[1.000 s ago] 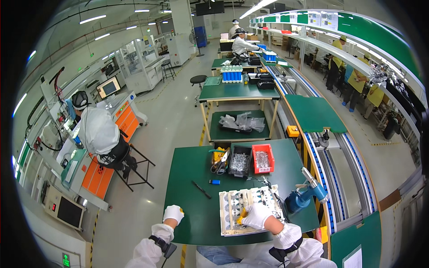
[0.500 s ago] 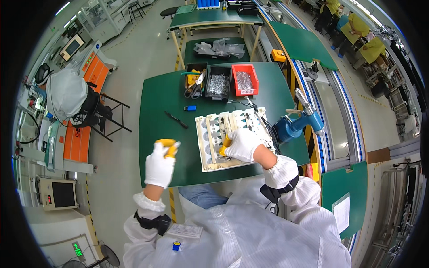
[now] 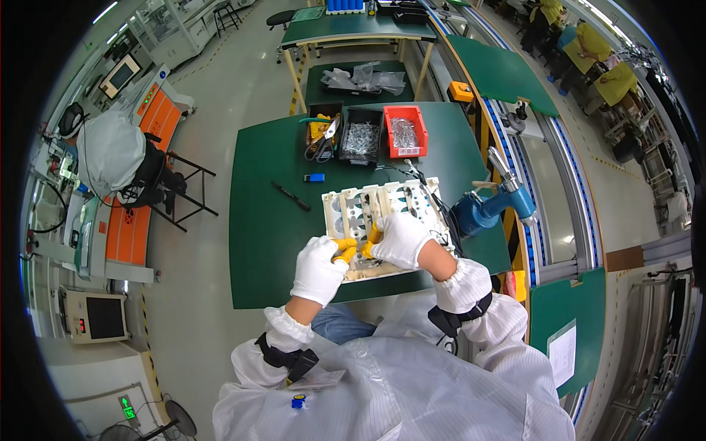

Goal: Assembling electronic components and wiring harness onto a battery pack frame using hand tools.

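Note:
A cream-coloured plastic frame point(image 3: 340, 209) with dark and round metal parts set in it lies on the green table. Both my hands wear white gloves with yellow fingertips. My left hand point(image 3: 321, 269) is over the frame's near left corner, thumb and fingers drawn together. Close beside it my right hand point(image 3: 402, 239) bends down onto the middle of the frame, its fingertips closed. Anything small in either pinch is hidden by the gloves. Dark cables run along the frame's right side. Left of the frame lies a black pen-like tool point(image 3: 291, 196).
Behind the frame stand a black bin point(image 3: 360, 159) of small metal parts, a red bin point(image 3: 405, 152) of similar parts and a dark bin with scissors point(image 3: 321, 151). A blue hand tool point(image 3: 485, 209) stands on the right. A small blue block point(image 3: 314, 178) lies near the bins.
My left hand has moved right, from over the bare table to the frame beside my right hand. My right hand has stayed at nearly the same spot.

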The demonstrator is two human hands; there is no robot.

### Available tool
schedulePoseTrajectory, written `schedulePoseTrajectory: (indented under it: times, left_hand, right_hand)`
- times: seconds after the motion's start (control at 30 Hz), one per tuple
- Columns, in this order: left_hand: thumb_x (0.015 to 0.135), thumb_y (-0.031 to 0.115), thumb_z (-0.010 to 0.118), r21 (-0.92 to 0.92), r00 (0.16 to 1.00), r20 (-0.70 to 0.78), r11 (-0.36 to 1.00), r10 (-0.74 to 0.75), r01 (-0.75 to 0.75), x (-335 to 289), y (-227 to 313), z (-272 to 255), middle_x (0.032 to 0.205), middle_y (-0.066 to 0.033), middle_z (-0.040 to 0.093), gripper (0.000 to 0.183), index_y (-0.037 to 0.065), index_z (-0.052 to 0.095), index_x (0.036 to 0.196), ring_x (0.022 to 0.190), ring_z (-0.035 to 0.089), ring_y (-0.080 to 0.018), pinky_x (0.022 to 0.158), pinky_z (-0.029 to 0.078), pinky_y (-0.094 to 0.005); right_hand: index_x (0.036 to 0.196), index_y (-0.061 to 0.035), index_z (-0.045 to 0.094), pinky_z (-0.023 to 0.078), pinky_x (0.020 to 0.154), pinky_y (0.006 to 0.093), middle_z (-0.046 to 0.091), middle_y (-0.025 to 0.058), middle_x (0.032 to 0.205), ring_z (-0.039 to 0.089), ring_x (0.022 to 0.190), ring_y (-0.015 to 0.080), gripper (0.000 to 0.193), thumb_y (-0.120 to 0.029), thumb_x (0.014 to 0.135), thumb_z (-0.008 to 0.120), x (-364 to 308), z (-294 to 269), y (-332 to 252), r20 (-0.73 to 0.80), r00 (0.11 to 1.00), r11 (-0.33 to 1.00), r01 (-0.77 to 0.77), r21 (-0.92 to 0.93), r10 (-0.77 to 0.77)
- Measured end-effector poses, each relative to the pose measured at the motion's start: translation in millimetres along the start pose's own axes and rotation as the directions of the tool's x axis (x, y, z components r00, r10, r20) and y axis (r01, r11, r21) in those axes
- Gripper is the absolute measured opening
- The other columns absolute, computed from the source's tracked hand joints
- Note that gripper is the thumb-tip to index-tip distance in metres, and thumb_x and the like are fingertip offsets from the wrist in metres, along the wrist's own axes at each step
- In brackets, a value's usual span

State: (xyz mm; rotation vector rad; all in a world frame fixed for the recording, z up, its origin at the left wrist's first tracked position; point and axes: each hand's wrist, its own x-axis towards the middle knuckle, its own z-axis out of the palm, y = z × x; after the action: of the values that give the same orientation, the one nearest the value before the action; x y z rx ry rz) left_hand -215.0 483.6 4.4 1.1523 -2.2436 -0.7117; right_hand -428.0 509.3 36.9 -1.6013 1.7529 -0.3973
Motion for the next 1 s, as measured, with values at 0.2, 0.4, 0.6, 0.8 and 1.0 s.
schedulePoseTrajectory:
  times: [0.2, 0.4, 0.6, 0.8, 1.0]
  left_hand:
    - [0.076, 0.003, 0.066, 0.188, 0.964, 0.028, 0.946, 0.264, -0.264, 4, 5, 2, 0.092, -0.0116, 0.065, 0.022, 0.004, 0.075, 0.097, 0.09, 0.06, -0.0318, 0.08, 0.053, -0.0417]
    - [0.076, 0.004, 0.069, 0.13, 0.947, 0.086, 0.939, 0.309, -0.318, 15, -10, 0, 0.093, -0.0108, 0.065, 0.021, 0.004, 0.073, 0.096, 0.091, 0.059, -0.0322, 0.08, 0.052, -0.0426]
    - [0.075, 0.004, 0.07, 0.115, 0.903, 0.093, 0.897, 0.419, -0.427, 18, -10, 0, 0.09, -0.0106, 0.064, 0.019, 0.005, 0.073, 0.094, 0.089, 0.059, -0.0323, 0.079, 0.052, -0.0424]
    - [0.075, 0.006, 0.07, 0.187, 0.91, 0.12, 0.891, 0.398, -0.414, 16, 0, 1, 0.086, -0.0104, 0.063, 0.012, 0.004, 0.072, 0.087, 0.087, 0.06, -0.0319, 0.077, 0.052, -0.0428]
    - [0.078, 0.012, 0.069, 0.243, 0.971, 0.047, 0.941, 0.233, -0.237, 5, 6, 10, 0.085, -0.0099, 0.062, 0.008, 0.004, 0.069, 0.078, 0.088, 0.061, -0.0303, 0.076, 0.053, -0.0422]
  right_hand:
    - [0.09, -0.0053, 0.079, 0.057, 0.075, 0.0394, 0.073, 0.0197, 0.083, 0.071, 0.077, 0.0343, 0.028, -0.03, 0.075, 0.078, 3, 1, 3, 0.01, 1.0, 1.0, -0.009, -0.024, 0.009]
    - [0.091, -0.0057, 0.079, 0.056, 0.077, 0.0394, 0.073, 0.0195, 0.084, 0.071, 0.08, 0.0346, 0.027, -0.028, 0.076, 0.078, 1, -2, -1, 0.003, 1.0, 1.0, 0.011, -0.016, -0.011]
    - [0.089, -0.0032, 0.078, 0.055, 0.069, 0.0381, 0.07, 0.0204, 0.076, 0.069, 0.07, 0.0332, 0.021, -0.02, 0.076, 0.078, -2, 3, 8, -0.045, 0.997, 0.993, 0.073, 0.089, -0.069]
    - [0.094, -0.003, 0.077, 0.056, 0.072, 0.0363, 0.072, 0.0191, 0.084, 0.07, 0.074, 0.0319, 0.022, -0.017, 0.077, 0.076, -13, -3, 12, -0.024, 0.997, 0.995, 0.069, 0.066, -0.067]
    - [0.085, 0.0003, 0.07, 0.05, 0.061, 0.0351, 0.066, 0.0159, 0.066, 0.065, 0.06, 0.0261, 0.027, -0.026, 0.088, 0.074, -80, -46, 97, -0.474, 0.804, 0.922, -0.227, 0.315, 0.36]
